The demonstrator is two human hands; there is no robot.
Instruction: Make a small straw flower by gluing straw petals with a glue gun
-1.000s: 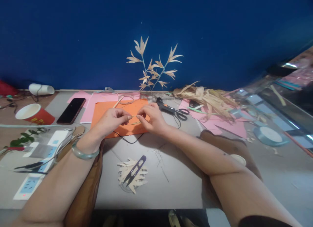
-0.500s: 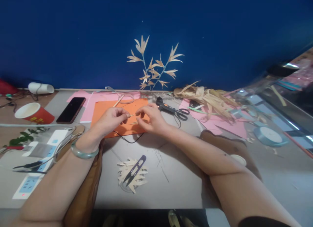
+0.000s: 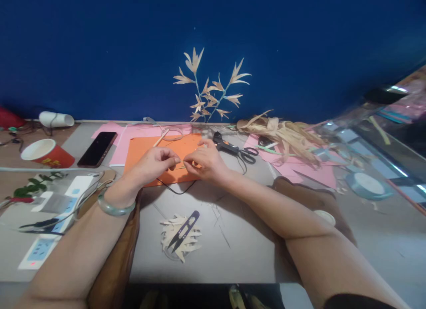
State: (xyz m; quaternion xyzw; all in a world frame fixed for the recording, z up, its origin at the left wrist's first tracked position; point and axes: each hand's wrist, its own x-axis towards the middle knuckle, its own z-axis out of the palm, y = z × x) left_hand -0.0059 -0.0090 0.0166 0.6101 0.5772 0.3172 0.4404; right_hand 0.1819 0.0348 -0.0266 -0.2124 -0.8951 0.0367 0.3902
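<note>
Over the orange sheet [image 3: 136, 151], my left hand [image 3: 159, 163] pinches thumb against index finger. Facing it almost tip to tip, my right hand [image 3: 205, 161] also has thumb and forefinger pressed together. Whatever lies between the fingertips is too small and hidden to name. Closer to me, purple-handled thread snips [image 3: 183, 231] rest on a heap of pale cut husk petals [image 3: 166, 233]. Beyond the hands stands a branch [image 3: 222, 97] with several pale, pointed flowers. Thin wires [image 3: 223, 235] lie on the grey table right of the petals.
Right of the hands lie a black glue gun [image 3: 226, 147], scissors [image 3: 250, 156], dried corn husks [image 3: 279, 136] and a blue ribbon roll [image 3: 368, 185]. Leftward are a phone [image 3: 97, 149], a tilted-looking red paper cup [image 3: 61, 157] and a power strip [image 3: 39, 251] with cables.
The fingertips of both hands have drawn closer together. The small pale piece seen between them before is now mostly hidden. The snips and petals stay put.
</note>
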